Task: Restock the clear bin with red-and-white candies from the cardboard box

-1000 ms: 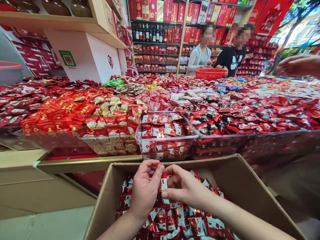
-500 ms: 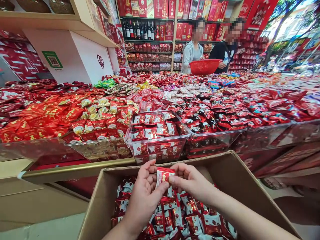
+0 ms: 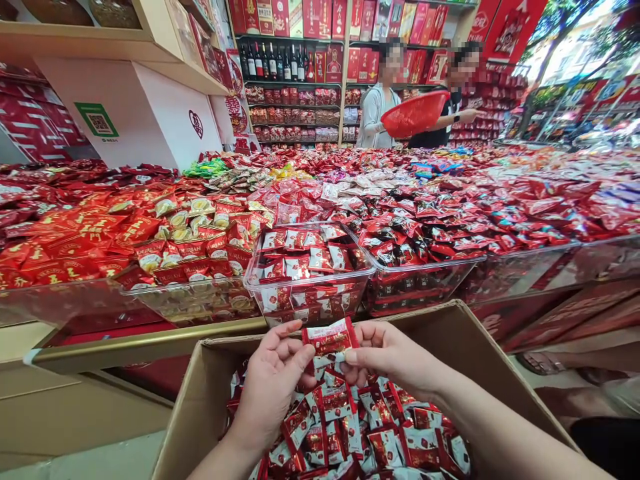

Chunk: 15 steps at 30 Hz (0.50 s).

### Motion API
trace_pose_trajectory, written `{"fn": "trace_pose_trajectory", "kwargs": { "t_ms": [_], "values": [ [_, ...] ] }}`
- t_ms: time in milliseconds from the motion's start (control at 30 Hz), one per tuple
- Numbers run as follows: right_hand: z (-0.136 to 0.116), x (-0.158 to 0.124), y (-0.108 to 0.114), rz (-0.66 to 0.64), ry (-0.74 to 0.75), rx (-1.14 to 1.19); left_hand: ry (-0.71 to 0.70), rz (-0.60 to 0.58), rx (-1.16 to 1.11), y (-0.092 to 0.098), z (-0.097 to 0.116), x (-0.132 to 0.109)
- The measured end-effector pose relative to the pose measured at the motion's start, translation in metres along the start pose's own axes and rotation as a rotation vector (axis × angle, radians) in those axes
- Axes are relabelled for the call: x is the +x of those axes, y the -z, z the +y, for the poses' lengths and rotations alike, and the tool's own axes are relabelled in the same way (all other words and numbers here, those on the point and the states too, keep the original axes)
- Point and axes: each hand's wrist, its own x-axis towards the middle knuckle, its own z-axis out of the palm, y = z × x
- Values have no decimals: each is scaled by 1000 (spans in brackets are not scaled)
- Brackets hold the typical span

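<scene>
A red and white wrapped candy (image 3: 327,338) is stretched level between my two hands. My left hand (image 3: 274,377) pinches its left end between thumb and fingers. At its right end, the thumb and fingers of my right hand (image 3: 393,352) are closed on the wrapper. Both hands are over an open cardboard box (image 3: 440,333), which holds a heap of similar wrapped candies (image 3: 350,427). Just beyond the box, a clear plastic bin (image 3: 305,283) contains candies with the same red and white look.
More clear bins heaped with durian candies (image 3: 193,250) and dark red packets (image 3: 400,243) line the counter's front edge. Behind the display, one person (image 3: 375,117) stands by a red plastic basket (image 3: 415,115), another person beside them. A sandalled foot (image 3: 543,362) shows at right.
The candy between my hands has turned from a steep angle to lie level, with more of its wrapper showing. Across the counter, the red basket has risen and tilted; one person's arm now reaches right.
</scene>
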Motion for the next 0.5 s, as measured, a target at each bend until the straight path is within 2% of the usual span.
{"fn": "trace_pose_trajectory", "kwargs": {
  "t_ms": [100, 200, 267, 300, 400, 500],
  "values": [
    [2, 0, -3, 84, 132, -142, -72, -8, 89, 3, 2, 0],
    [8, -1, -7, 204, 484, -537, -14, -25, 64, 3, 3, -3],
    [12, -4, -10, 197, 702, -848, 28, -60, -29, 2, 5, -5],
    [13, -5, -11, 175, 763, -970, 26, -79, -64, 2, 5, -5],
    [10, -9, -12, 93, 794, -1105, -69, -107, -26, 3, 6, -4],
    [2, -10, -12, 76, 682, -951, -188, -126, 92, 3, 4, -5]
  ]
}}
